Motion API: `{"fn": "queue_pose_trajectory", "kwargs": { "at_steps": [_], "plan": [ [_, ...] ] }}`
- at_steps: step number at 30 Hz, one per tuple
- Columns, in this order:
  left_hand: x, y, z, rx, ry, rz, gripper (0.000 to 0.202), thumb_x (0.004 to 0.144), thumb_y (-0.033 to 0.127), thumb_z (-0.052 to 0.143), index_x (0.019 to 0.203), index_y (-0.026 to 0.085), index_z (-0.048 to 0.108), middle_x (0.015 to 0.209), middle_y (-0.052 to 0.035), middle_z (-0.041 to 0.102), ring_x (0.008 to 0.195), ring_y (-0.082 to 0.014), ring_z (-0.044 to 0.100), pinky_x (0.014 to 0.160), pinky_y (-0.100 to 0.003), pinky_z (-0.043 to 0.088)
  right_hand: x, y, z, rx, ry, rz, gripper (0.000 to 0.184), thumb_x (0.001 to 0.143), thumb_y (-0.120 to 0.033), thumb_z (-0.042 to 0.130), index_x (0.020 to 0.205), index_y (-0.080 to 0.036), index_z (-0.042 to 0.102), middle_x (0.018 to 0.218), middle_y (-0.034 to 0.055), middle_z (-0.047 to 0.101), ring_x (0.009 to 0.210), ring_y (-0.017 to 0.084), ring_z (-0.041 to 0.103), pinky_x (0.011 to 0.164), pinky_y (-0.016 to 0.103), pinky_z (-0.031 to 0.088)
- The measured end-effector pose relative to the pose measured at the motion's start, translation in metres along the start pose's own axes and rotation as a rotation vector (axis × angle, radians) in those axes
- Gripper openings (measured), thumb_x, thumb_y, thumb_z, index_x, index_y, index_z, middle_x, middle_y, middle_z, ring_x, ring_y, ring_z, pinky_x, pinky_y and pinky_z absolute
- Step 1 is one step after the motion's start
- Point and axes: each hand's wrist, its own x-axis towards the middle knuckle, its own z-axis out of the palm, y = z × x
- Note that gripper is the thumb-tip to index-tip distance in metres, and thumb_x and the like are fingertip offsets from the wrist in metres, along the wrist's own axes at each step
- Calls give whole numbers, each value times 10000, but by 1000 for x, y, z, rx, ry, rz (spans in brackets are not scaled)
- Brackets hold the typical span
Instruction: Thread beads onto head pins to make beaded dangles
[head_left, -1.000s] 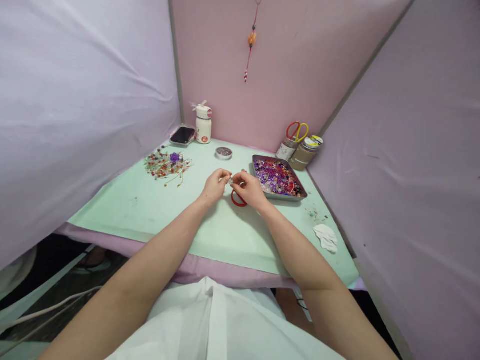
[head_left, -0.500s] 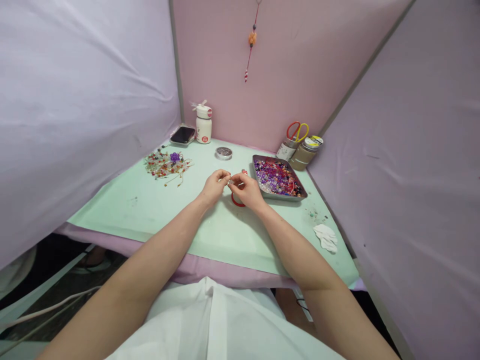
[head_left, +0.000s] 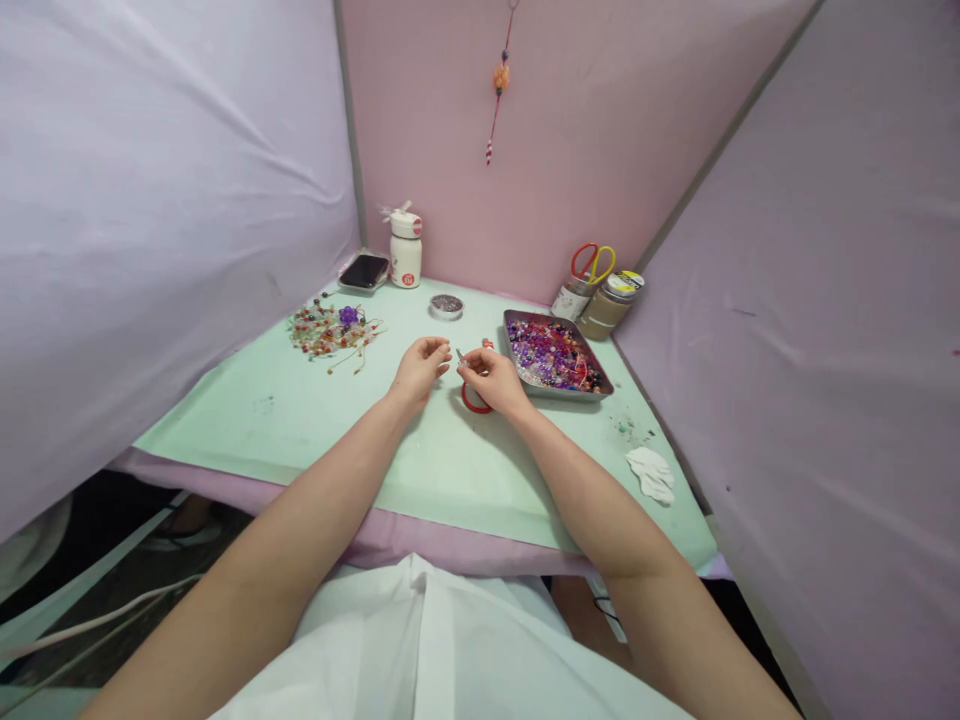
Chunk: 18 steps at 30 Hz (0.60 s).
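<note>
Above the middle of the table, my left hand (head_left: 421,373) has its fingers curled in; anything between them is too small to make out. Just across a narrow gap, my right hand (head_left: 491,379) pinches a tiny clear bead (head_left: 463,364) between thumb and forefinger. A pair of scissors with red handles (head_left: 474,402) lies partly hidden beneath the right hand. A small grey pointed tip shows by the right fingertips; whether it belongs to the scissors I cannot tell. Right of that hand is a metal tray (head_left: 566,395) full of purple, red and clear beads.
Beaded strands (head_left: 330,332) are heaped at left. Behind stand a round clear case (head_left: 447,307), a white bottle (head_left: 406,255) and a phone (head_left: 364,271). Scissors (head_left: 592,262) in a can and a jar (head_left: 611,307) stand back right, a crumpled tissue (head_left: 651,474) nearer. Cloth walls enclose the table.
My left hand has drawn away to the left from the right one, opening a gap between the fingertips. My right hand has stayed nearly in place with the bead.
</note>
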Motion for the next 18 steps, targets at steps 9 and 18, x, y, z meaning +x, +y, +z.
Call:
{"fn": "queue_pose_trajectory", "kwargs": {
  "at_steps": [9,18],
  "plan": [
    [-2,-2,-1,300,-40,-19,148,611,313,699,662,183,651,677,-24,617,667,-155,520,659,-294,383,3,3,-3,55,60,24,215,713,-364,635,857,-204,631,803,27,672,736,160,605,750,326,497],
    [0,-3,-2,421,-9,223,138,635,285,711,719,177,729,800,-69,706,798,-207,616,803,-322,435,1,0,-3,-16,77,-15,164,732,-333,621,830,-202,636,756,24,672,704,159,615,734,322,501]
  ]
}}
